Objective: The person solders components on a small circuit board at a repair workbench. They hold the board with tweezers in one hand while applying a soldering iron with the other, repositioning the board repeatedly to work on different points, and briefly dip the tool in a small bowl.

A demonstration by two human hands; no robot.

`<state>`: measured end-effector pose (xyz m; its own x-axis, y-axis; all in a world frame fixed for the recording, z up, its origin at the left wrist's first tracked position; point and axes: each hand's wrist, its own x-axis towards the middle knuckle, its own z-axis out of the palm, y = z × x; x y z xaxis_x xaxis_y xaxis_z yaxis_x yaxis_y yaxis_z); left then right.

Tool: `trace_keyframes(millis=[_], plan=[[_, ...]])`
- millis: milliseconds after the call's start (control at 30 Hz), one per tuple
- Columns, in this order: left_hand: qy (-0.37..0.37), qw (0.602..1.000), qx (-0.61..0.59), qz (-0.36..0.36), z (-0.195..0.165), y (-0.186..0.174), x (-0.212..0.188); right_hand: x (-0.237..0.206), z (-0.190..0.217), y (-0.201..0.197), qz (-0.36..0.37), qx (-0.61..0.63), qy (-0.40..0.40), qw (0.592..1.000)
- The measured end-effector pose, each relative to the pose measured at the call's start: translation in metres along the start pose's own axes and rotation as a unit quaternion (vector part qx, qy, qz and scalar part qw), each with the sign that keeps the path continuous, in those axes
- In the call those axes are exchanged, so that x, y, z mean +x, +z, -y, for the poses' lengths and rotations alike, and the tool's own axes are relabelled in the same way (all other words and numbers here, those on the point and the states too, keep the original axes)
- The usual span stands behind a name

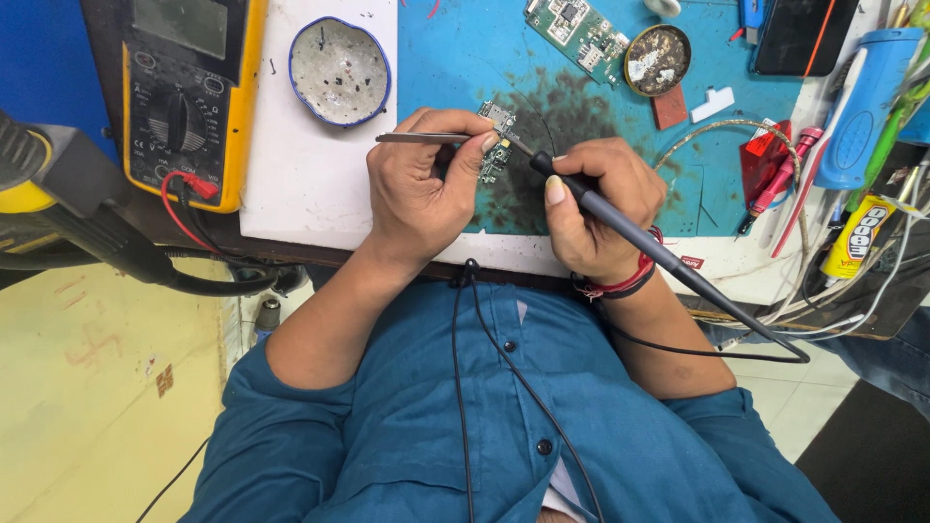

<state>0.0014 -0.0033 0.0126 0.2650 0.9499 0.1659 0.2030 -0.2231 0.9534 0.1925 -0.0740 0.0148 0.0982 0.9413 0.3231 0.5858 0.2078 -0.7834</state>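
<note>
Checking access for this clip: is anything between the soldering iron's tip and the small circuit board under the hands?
Nothing visible blocks it. The right hand holds the soldering iron with its tip right at the small circuit board on the blue mat. The left hand holds tweezers beside the board, not across the tip's path.

There are two circuit boards: one small circuit board (496,145) under the hands, one larger circuit board (579,26) at the mat's far edge. One multimeter (184,97), one soldering iron (630,232), one pair of tweezers (417,138), two round dishes: one white dish (339,70), one dark tin (657,60).
</note>
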Motion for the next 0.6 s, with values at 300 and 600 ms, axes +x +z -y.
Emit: trace_keyframes(millis=[300,600], plan=[[-0.001,1.000,-0.006,0.001,0.0004,0.0000,-0.0004,0.0003,-0.0002,0.0001,0.000,-0.001,-0.005,1.000],[-0.001,1.000,-0.001,0.001,0.0001,0.0000,0.0000,0.0007,0.0013,0.0002,-0.003,-0.005,0.007,1.000]])
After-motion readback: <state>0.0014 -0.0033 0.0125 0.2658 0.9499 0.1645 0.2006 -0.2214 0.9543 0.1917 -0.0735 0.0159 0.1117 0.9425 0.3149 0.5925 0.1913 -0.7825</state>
